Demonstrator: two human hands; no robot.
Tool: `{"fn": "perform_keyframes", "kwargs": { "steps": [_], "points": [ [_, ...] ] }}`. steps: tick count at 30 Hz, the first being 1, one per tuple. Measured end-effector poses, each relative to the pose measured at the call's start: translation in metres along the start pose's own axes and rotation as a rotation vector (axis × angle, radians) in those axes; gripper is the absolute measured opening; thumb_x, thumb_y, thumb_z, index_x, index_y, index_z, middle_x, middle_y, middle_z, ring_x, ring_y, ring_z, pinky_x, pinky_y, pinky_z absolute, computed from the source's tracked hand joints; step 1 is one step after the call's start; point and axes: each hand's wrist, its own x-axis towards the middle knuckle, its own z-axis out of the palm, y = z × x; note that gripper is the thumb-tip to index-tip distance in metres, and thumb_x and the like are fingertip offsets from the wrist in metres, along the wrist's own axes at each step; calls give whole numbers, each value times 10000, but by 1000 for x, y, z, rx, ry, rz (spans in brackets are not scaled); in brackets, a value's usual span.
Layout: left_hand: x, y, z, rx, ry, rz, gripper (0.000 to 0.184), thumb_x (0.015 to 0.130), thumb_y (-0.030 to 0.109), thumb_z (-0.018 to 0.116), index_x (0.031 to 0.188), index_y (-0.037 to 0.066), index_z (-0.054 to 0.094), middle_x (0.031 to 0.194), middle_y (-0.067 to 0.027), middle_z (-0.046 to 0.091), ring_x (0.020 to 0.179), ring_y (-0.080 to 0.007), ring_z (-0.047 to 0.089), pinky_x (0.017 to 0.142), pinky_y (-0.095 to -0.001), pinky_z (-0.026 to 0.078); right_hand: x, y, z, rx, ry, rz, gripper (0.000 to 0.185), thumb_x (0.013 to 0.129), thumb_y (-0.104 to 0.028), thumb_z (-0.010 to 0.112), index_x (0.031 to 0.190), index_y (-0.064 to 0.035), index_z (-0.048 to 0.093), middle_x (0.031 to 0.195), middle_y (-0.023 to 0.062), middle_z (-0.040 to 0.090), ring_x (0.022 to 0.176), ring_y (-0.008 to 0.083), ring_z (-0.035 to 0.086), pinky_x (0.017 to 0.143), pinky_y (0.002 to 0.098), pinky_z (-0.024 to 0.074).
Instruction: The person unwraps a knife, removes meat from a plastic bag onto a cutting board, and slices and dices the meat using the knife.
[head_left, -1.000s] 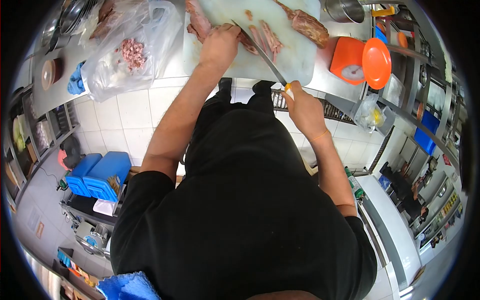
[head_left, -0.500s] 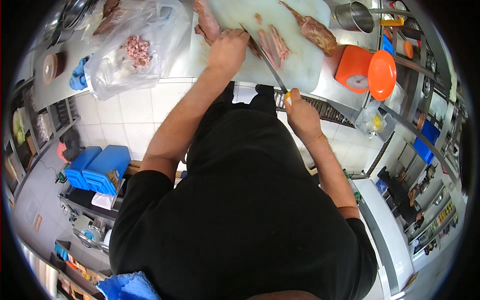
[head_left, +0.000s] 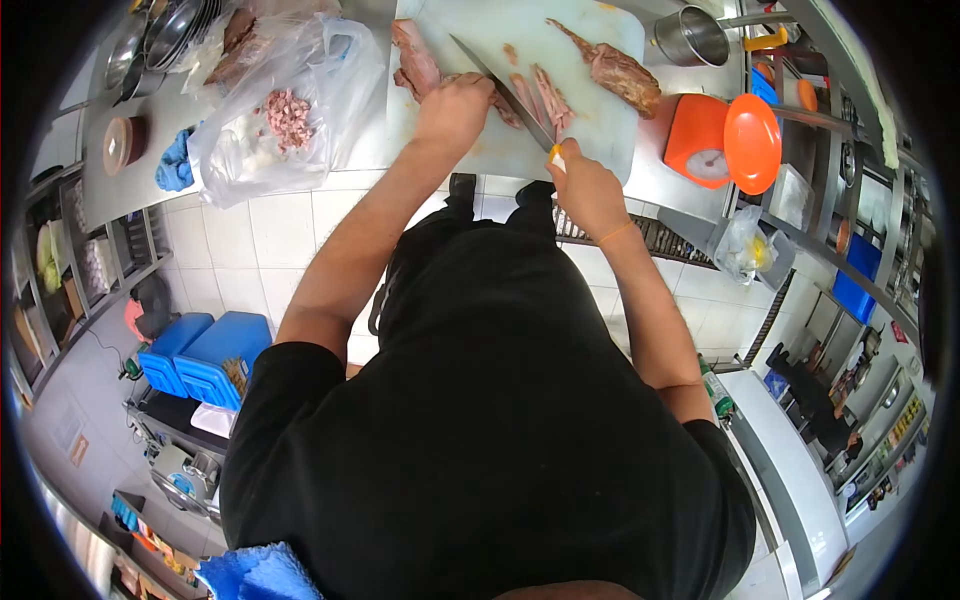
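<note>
My right hand [head_left: 588, 185] is closed on the yellow and white handle of a long knife [head_left: 510, 97], its blade slanting up and left across the white cutting board [head_left: 480, 20]. On the board's left part, my left hand [head_left: 455, 110] rests with bent fingers on a piece of meat [head_left: 416, 58], close to the blade; its fingertips are partly hidden. Cut strips of meat [head_left: 549, 95] lie just right of the blade. A larger browned piece of meat [head_left: 622, 76] with a thin bone end lies farther right on the board.
Left of the board, a plastic bag [head_left: 330, 100] bears diced meat [head_left: 288, 118]; a blue cloth [head_left: 175, 163] and round container [head_left: 122, 143] sit beyond it. An orange scale [head_left: 697, 140], an orange plate [head_left: 752, 143] and a metal pot [head_left: 692, 37] stand right. Another person [head_left: 815, 400] is far right.
The knife has moved up and left, its tip now farther past my left hand's fingers. My right hand has come nearer the board. The whole view has shifted slightly.
</note>
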Motion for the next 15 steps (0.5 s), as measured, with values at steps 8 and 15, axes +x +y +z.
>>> {"fn": "perform_keyframes", "kwargs": {
  "steps": [8,15],
  "points": [
    [-8,3,-1,-19,75,-7,158,892,152,794,981,47,716,1009,-128,741,985,-356,715,871,-472,574,-50,-7,-10,-36,-20,8,323,1063,-297,612,1203,-19,523,788,235,727,748,456,726,661,557,566],
    [-10,3,4,-3,123,11,170,862,136,812,956,46,703,995,-119,739,964,-351,714,854,-452,575,-48,1,13,-57,-31,38,348,1079,-317,576,1241,-16,509,809,251,726,760,466,724,677,580,555]
  ]
}}
